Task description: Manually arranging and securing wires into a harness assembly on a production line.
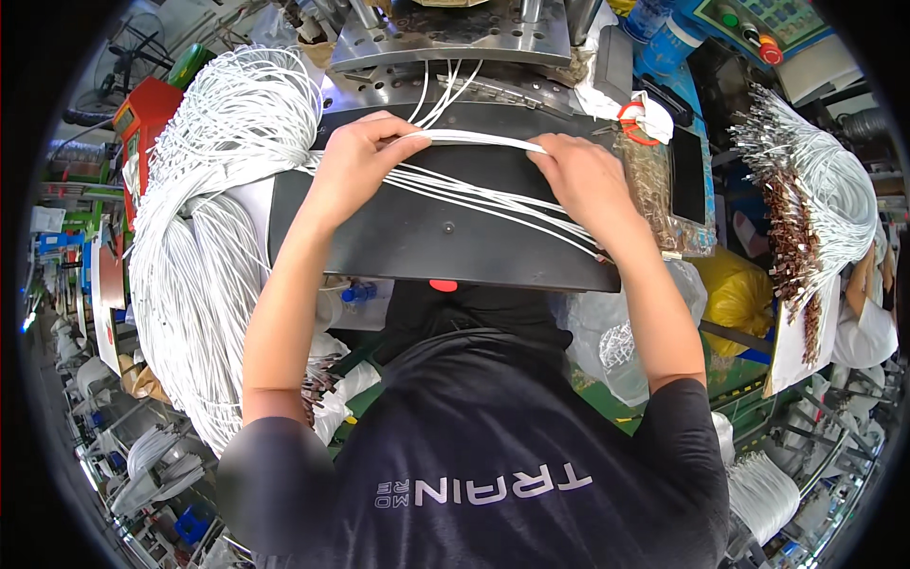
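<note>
A small group of white cables (483, 138) stretches between my two hands above a black work plate (379, 228). My left hand (365, 156) pinches it at the left, thumb pointing right. At its right end my right hand (588, 175) has its fingers closed on the same cables. Several thin white ends (445, 95) run from near my left hand up to the metal press (450, 43). Closer to me, more loose white cables (493, 197) lie across the plate and pass under my right hand. What lies beneath my fingers is hidden.
A large bundle of white cables (204, 256) hangs at the left of the plate. Another bundle with brown ends (806, 209) is at the far right, near another person's arm (861, 280). A control panel with a red button (770, 52) stands at upper right.
</note>
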Demonstrator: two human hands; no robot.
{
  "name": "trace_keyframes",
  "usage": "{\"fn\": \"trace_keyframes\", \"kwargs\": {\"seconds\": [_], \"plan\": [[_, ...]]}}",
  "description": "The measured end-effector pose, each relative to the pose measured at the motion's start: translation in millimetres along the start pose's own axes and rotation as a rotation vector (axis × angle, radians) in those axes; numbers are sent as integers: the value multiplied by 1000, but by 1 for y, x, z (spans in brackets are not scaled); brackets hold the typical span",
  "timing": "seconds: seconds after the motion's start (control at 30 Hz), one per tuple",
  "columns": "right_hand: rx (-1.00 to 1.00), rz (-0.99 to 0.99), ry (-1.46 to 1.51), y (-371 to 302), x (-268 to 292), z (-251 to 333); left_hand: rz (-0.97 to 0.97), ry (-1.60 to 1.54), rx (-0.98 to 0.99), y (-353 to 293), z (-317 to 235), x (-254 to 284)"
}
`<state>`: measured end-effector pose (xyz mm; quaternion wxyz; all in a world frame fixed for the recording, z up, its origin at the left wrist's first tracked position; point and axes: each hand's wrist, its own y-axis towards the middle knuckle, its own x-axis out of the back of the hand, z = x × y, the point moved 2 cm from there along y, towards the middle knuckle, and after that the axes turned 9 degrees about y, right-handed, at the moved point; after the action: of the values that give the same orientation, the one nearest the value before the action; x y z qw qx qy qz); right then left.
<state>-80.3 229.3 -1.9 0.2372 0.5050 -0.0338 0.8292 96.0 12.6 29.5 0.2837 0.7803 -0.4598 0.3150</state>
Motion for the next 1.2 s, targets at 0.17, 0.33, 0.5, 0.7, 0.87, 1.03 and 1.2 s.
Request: {"fn": "trace_keyframes", "kwargs": {"seconds": [0.17,0.33,0.5,0.7,0.87,1.03,1.2], "plan": [[279,-222,-147,-3,-1,35,66,167,-99,7,-28,-21],[169,-188,-235,-8,17,-3,193,8,167,-8,-36,-6],[616,15,-16,-25,1,52,769,-806,471,-54,-62,-49],[48,-197,680,7,-12,-8,714,-890,465,-50,-41,-80],[-20,37,924,26,-24,8,455,-866,463,-29,-30,-105],[292,-329,-210,50,-23,-40,362,-1080,504,25,-9,-89],[254,-227,-374,53,-36,-36,312,-1096,512,34,5,-93]]}}
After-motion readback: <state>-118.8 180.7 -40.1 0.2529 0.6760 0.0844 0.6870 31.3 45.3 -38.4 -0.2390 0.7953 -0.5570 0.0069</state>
